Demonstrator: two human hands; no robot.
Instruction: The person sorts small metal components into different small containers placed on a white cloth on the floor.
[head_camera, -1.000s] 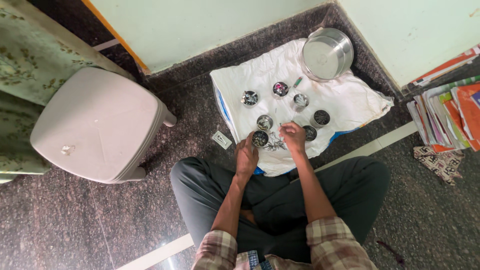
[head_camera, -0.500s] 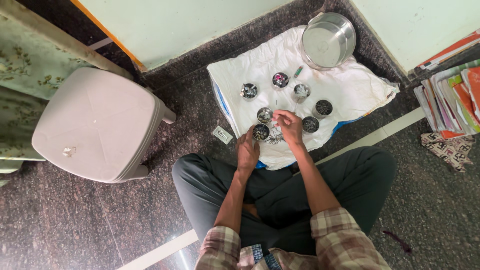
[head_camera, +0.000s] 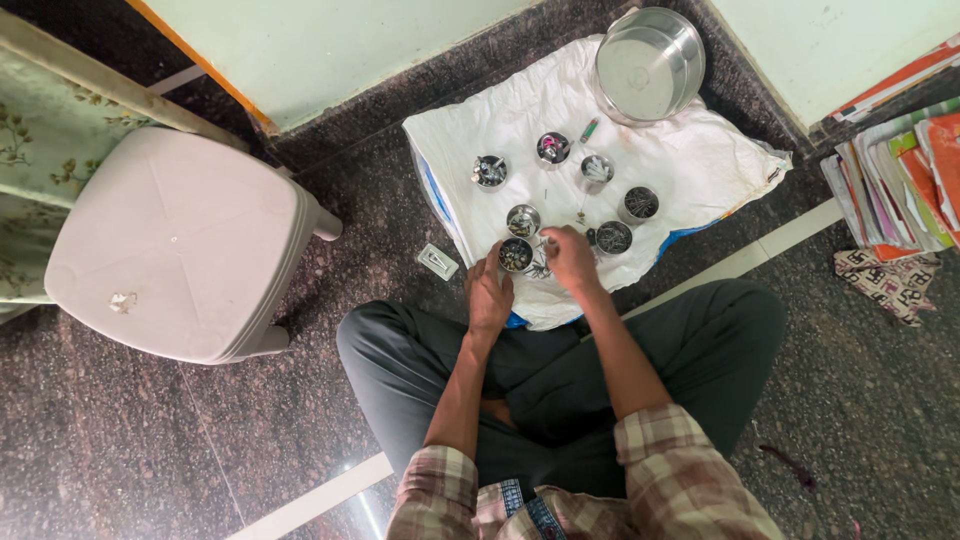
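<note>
My left hand (head_camera: 490, 298) rests on the cloth (head_camera: 690, 185) with its fingers curled against the near cup (head_camera: 516, 254), steadying it; whether they truly grip it I cannot tell, since the fingertips are hidden behind the knuckles. My right hand (head_camera: 571, 260) sits just right of that cup, fingers bunched narrow over a small pile (head_camera: 540, 268) of dark metal bits, pinching at something too small to make out. The pile lies between my two hands, touching the near cup's side.

Around them stand more little steel cups of hardware: one (head_camera: 523, 220) just beyond the near cup, one (head_camera: 613, 237) right of my right hand, and others further out at (head_camera: 641, 202), (head_camera: 597, 168), (head_camera: 553, 148) and (head_camera: 490, 171). A big steel pan (head_camera: 648, 66) sits at the far corner of the cloth by the wall. Off the cloth to the left lies a small white packet (head_camera: 438, 262), and further left a plastic stool (head_camera: 175, 245). Stacked papers (head_camera: 900, 170) lie at the right.

To do this well, I judge I should keep the left hand firm on the cup so it cannot tip, pinch one bit at a time with thumb and forefinger, and lift it clear of the tangle before carrying it over a rim.

Against half a second ago, my right hand has dropped from beside the second cup down to the pile, and the view has shifted slightly.
</note>
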